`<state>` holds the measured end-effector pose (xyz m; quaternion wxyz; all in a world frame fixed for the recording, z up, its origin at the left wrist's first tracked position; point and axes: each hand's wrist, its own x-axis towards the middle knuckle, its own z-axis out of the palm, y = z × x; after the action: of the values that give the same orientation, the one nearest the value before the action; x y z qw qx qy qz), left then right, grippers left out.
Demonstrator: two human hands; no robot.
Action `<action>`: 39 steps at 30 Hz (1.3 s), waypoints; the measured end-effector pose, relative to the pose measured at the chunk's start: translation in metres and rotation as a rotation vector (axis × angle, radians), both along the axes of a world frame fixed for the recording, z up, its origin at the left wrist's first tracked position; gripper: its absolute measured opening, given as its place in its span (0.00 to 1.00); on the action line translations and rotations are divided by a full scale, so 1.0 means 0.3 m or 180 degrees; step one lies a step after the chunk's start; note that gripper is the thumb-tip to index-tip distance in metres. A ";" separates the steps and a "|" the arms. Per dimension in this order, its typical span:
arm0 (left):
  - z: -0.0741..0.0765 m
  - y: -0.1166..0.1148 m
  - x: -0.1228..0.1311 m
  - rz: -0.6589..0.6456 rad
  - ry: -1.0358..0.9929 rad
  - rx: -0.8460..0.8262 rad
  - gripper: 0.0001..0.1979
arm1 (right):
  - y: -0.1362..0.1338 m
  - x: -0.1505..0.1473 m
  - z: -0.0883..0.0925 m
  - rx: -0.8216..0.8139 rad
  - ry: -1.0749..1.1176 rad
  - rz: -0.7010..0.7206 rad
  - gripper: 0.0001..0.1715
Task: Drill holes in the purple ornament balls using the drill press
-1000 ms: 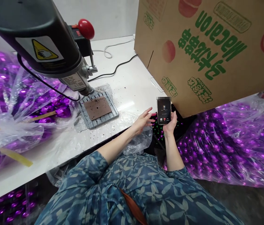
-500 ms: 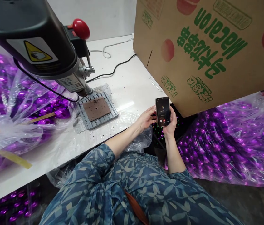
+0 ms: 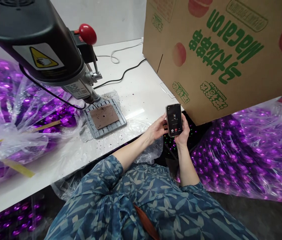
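A black smartphone (image 3: pixel 174 119) with a lit call screen is upright in front of me, just past the table's near edge. My right hand (image 3: pixel 182 134) grips it from below and behind. My left hand (image 3: pixel 157 128) is closed on the phone's left side, fingers curled against its edge. Both forearms come out of blue leaf-patterned sleeves. To the left stands a black bench drill press (image 3: pixel 38 43), its grey base plate (image 3: pixel 105 116) carrying a brown pad with a hole.
A large cardboard box (image 3: pixel 221 50) printed with green letters stands on the white table (image 3: pixel 141 90) at the right. Clear bags of shiny purple balls lie on the left (image 3: pixel 18 113) and lower right (image 3: pixel 246 150). Cables (image 3: pixel 121 75) run across the table behind the drill.
My left hand, open and apart from the phone a second ago, has come in and closed on its left side. The phone has barely moved.
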<state>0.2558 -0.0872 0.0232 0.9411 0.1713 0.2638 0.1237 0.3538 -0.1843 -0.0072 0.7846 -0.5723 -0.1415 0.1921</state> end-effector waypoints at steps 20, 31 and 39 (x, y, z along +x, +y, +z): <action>0.012 0.007 0.024 -0.0140 0.0056 -0.0126 0.20 | -0.007 0.015 0.013 -0.0076 -0.0322 -0.0160 0.32; 0.015 0.009 0.025 -0.0264 0.0153 -0.0009 0.23 | -0.013 0.010 0.008 -0.0089 -0.0410 -0.0225 0.32; 0.008 0.013 0.017 -0.0283 0.0042 -0.0088 0.19 | -0.018 0.012 0.018 -0.0109 -0.0507 -0.0192 0.32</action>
<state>0.2609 -0.0834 0.0255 0.9462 0.1706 0.2639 0.0770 0.3574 -0.1898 -0.0017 0.7664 -0.6030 -0.1828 0.1247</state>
